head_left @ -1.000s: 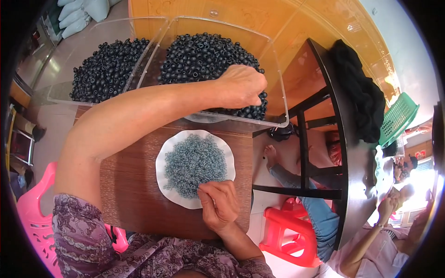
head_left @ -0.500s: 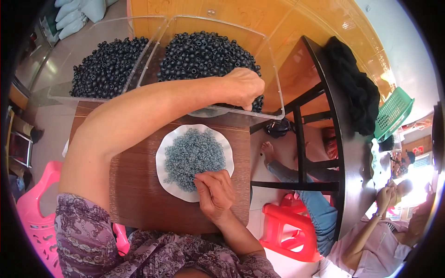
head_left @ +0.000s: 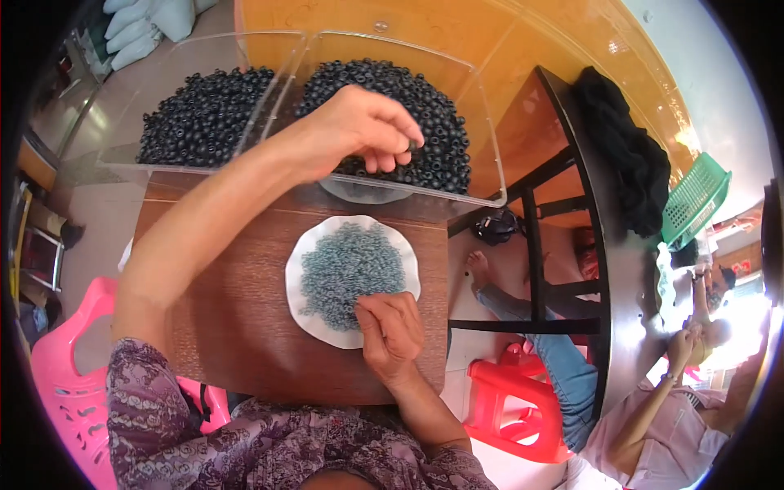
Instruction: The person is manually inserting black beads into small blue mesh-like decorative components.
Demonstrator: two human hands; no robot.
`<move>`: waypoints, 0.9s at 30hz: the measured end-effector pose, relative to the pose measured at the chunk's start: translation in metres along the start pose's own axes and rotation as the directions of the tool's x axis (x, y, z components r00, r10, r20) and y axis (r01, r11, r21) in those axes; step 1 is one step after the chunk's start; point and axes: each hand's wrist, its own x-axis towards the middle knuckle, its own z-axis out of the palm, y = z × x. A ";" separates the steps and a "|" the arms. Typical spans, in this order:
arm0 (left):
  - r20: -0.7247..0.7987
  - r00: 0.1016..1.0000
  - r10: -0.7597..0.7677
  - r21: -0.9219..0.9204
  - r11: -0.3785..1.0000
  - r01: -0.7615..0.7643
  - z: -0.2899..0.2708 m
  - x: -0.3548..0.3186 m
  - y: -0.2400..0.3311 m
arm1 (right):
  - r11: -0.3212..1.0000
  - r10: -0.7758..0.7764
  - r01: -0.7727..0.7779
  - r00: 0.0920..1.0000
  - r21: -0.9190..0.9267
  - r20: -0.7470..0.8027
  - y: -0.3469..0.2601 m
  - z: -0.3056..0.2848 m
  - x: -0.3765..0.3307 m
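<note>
My left hand [head_left: 371, 131] is held over the right-hand clear bin [head_left: 500, 167], which is heaped with black round beads [head_left: 441, 131]. Its thumb and fingers pinch one dark bead [head_left: 414, 145]. Below, my right hand [head_left: 394, 331] rests at the near right edge of a white wavy-rimmed plate [head_left: 412, 282]. A pile of small grey-blue, glassy pieces [head_left: 347, 269] covers the middle of that plate. The right thumb and forefinger are pressed together over the pile; whatever they hold is too small to make out.
A second clear bin [head_left: 122, 167] of black beads adjoins on the left. The plate stands on a brown wooden table [head_left: 237, 327]. To the right are a dark bench [head_left: 625, 302], a red stool [head_left: 518, 400] and a seated person [head_left: 653, 433]. A pink chair [head_left: 77, 359] is at left.
My left hand has lifted from the bin's near right corner and moved left, now with a bead showing at its fingertips. My right hand stays pinched at the plate. The view has shifted slightly.
</note>
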 end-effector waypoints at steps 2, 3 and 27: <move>-0.070 0.998 0.002 -0.165 0.986 -0.014 0.003 -0.036 -0.001 | 0.999 0.014 -0.014 1.000 -0.045 0.007 -0.005 -0.001 0.000; -0.120 0.991 0.053 -0.228 0.970 -0.080 0.004 -0.051 -0.005 | 0.999 0.021 -0.021 1.000 -0.032 -0.008 -0.006 -0.001 0.000; -0.251 0.966 -0.070 -0.538 0.839 -0.079 0.062 -0.193 -0.080 | 0.985 0.109 -0.120 0.990 0.121 0.091 -0.067 0.007 0.011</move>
